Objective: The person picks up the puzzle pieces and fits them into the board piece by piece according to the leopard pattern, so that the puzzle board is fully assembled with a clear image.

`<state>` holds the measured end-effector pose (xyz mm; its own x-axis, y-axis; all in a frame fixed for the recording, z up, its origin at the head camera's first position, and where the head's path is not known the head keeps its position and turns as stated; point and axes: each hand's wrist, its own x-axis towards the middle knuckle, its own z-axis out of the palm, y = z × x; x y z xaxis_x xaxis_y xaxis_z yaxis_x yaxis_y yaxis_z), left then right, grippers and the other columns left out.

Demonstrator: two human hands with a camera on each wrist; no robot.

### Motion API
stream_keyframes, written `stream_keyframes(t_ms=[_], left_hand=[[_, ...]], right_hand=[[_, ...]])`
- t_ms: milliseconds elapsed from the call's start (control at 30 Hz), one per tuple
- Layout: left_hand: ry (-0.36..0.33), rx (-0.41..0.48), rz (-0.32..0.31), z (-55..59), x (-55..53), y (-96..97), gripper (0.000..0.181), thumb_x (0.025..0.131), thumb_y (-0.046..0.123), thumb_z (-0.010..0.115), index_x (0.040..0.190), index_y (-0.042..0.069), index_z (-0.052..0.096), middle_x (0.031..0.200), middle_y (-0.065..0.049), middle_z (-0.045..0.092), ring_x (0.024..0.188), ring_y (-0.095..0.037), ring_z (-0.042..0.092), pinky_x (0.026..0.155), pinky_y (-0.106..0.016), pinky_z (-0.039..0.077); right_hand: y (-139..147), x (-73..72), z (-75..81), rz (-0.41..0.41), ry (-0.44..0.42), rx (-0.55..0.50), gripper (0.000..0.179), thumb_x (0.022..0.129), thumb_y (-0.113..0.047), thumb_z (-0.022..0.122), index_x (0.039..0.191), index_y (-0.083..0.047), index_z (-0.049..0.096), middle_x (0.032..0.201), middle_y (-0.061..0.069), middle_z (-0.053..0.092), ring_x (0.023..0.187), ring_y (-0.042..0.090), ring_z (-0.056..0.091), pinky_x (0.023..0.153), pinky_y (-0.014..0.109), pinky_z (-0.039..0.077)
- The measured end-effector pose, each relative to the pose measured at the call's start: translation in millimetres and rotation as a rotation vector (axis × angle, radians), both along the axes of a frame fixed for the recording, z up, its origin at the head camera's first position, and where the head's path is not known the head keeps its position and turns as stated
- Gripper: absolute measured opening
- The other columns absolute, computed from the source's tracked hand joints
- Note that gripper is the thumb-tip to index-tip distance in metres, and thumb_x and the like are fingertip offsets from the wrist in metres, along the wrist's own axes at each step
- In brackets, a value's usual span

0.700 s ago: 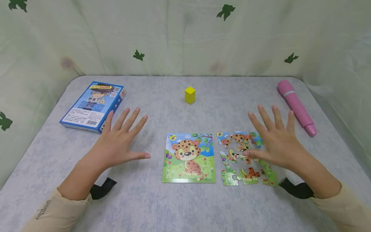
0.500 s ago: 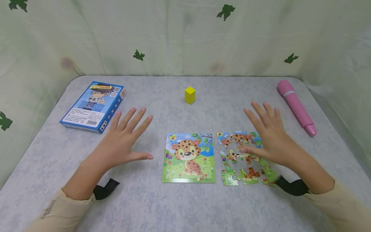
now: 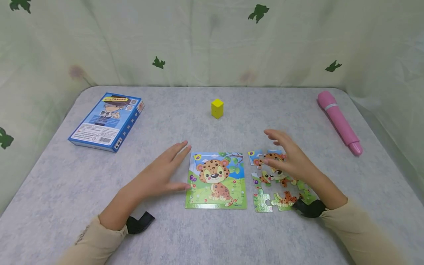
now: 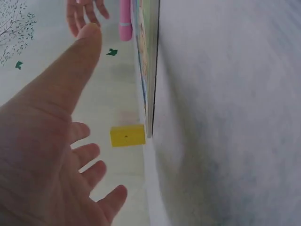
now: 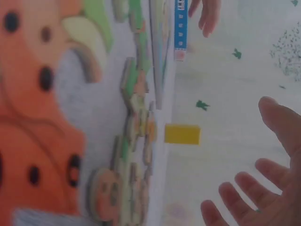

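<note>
A square puzzle board with a cartoon leopard picture lies flat at the middle of the table. To its right are several loose jigsaw pieces bearing parts of a like picture. My left hand is beside the board's left edge, thumb and fingers spread apart, holding nothing; whether its tips touch the board I cannot tell. Over the upper right of the pieces hovers my right hand, thumb apart from the fingers, also holding nothing. In the right wrist view, one large orange piece is close to the camera.
A blue game box lies at the back left. The yellow block stands upright behind the board. At the right is a pink stick-shaped object with a rounded head. A pale curtain hangs behind the table.
Both hands have moved inward and turned, the left toward the board's left edge, the right leftward over the pieces. The board, pieces and other objects have stayed in place.
</note>
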<state>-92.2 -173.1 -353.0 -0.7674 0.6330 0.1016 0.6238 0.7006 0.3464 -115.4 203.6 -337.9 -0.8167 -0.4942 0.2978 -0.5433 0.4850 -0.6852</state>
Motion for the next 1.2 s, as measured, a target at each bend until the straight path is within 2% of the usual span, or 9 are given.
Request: stream_keyframes(t_ms=[133,233,333,500,667,800,967,1200], left_hand=[[-0.172,0.057,0.03,-7.2,2.5,2.3,0.099,0.072,0.058,0.063,0.145,0.013,0.013,0.148,-0.006,0.011,0.133,-0.025,0.012,0.103,-0.044,0.021],[-0.23,0.081,0.037,-11.7,2.6,1.3,0.099,0.072,0.057,0.064,0.145,0.01,0.016,0.147,-0.009,0.015,0.132,-0.028,0.015,0.103,-0.045,0.02],[-0.228,0.088,0.025,-17.4,1.0,-0.5,0.097,0.073,0.056,0.065,0.144,0.007,0.019,0.146,-0.011,0.02,0.131,-0.028,0.018,0.103,-0.045,0.02],[-0.202,0.102,0.006,-25.3,-2.5,-1.9,0.093,0.073,0.054,0.065,0.142,0.007,0.025,0.144,-0.009,0.023,0.131,-0.028,0.018,0.102,-0.048,0.019],[-0.188,0.103,0.005,-27.4,-5.2,-2.1,0.092,0.072,0.058,0.065,0.141,0.009,0.029,0.144,-0.008,0.025,0.13,-0.029,0.019,0.101,-0.049,0.02],[-0.187,0.101,0.013,-27.9,-6.1,-2.3,0.093,0.071,0.06,0.064,0.141,0.009,0.03,0.144,-0.008,0.025,0.13,-0.029,0.02,0.101,-0.05,0.02],[-0.196,0.101,0.02,-29.5,-6.3,-2.7,0.092,0.071,0.06,0.063,0.141,0.011,0.029,0.144,-0.006,0.024,0.13,-0.028,0.02,0.1,-0.051,0.02],[-0.201,0.104,0.023,-30.7,-5.8,-2.7,0.092,0.071,0.06,0.063,0.141,0.011,0.029,0.144,-0.006,0.024,0.13,-0.027,0.02,0.101,-0.05,0.02]], right_hand=[[2,-2.5,-14.5,-0.018,-0.108,0.025,0.064,0.081,-0.014,0.068,0.136,-0.008,0.036,0.133,0.011,0.037,0.111,0.03,0.042,0.082,0.048,0.041],[5,-5.2,-22.5,-0.01,-0.166,0.041,0.061,0.082,-0.017,0.066,0.135,-0.007,0.037,0.13,0.013,0.04,0.107,0.029,0.046,0.077,0.044,0.045],[7,-8.3,-29.1,0.006,-0.2,0.049,0.06,0.082,-0.017,0.066,0.134,-0.006,0.038,0.128,0.012,0.042,0.107,0.026,0.046,0.078,0.041,0.044],[10,-12.4,-39.4,0.015,-0.234,0.094,0.055,0.084,-0.018,0.064,0.132,-0.005,0.041,0.132,0.011,0.041,0.117,0.025,0.04,0.092,0.044,0.035],[10,-13.3,-42.6,0.025,-0.188,0.134,0.047,0.086,-0.017,0.062,0.129,-0.006,0.047,0.131,0.012,0.043,0.121,0.028,0.036,0.094,0.047,0.031],[10,-12.1,-42.6,0.019,-0.132,0.17,0.044,0.086,-0.018,0.062,0.126,-0.007,0.051,0.129,0.012,0.044,0.12,0.03,0.037,0.092,0.049,0.034],[7,-10.1,-39.0,0.005,-0.1,0.157,0.043,0.086,-0.017,0.062,0.125,-0.003,0.052,0.124,0.013,0.046,0.111,0.028,0.043,0.083,0.045,0.041],[-7,-4.4,-21.7,0.031,0.007,0.104,0.046,0.082,-0.008,0.066,0.124,0.001,0.051,0.119,0.012,0.048,0.098,0.024,0.05,0.071,0.037,0.048]])
